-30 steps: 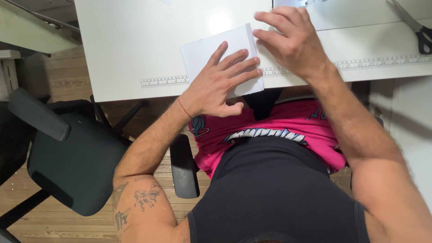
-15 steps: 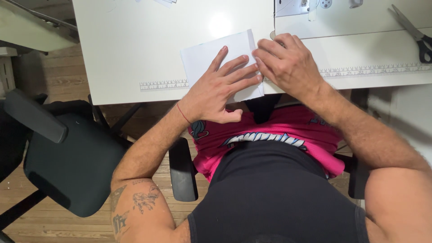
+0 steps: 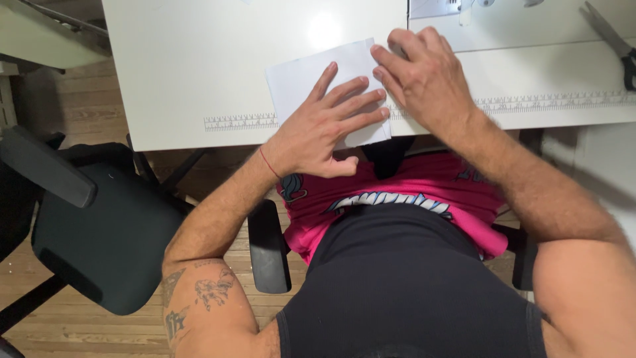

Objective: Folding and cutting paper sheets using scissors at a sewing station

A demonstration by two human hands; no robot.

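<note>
Nearest the camera we noted our black top and pink shorts, seated at the table with a black chair just beside our left arm. Our left hand lay flat with fingers spread on the white sheet of paper, pressing it down at the table's near edge; its grip was apart, pinning and not pinching. Our right hand rested on the sheet's right edge with fingers curled together; we could not tell whether they pinched the paper or only pressed on it. The sheet's lower corner reached the table edge under the left palm. Risks, as we judged them: the sheet could slide on the smooth white top if the left palm eased off, which would skew any crease; an uneven push from the right fingertips could wrinkle the paper; the corner at the edge could bend downward. A printed ruler strip ran along the near edge, touching the sheet. Farther right lay scissors, well apart from both hands. The table was glossy with a lamp glare near the sheet. Below, the floor was wooden planking.
</note>
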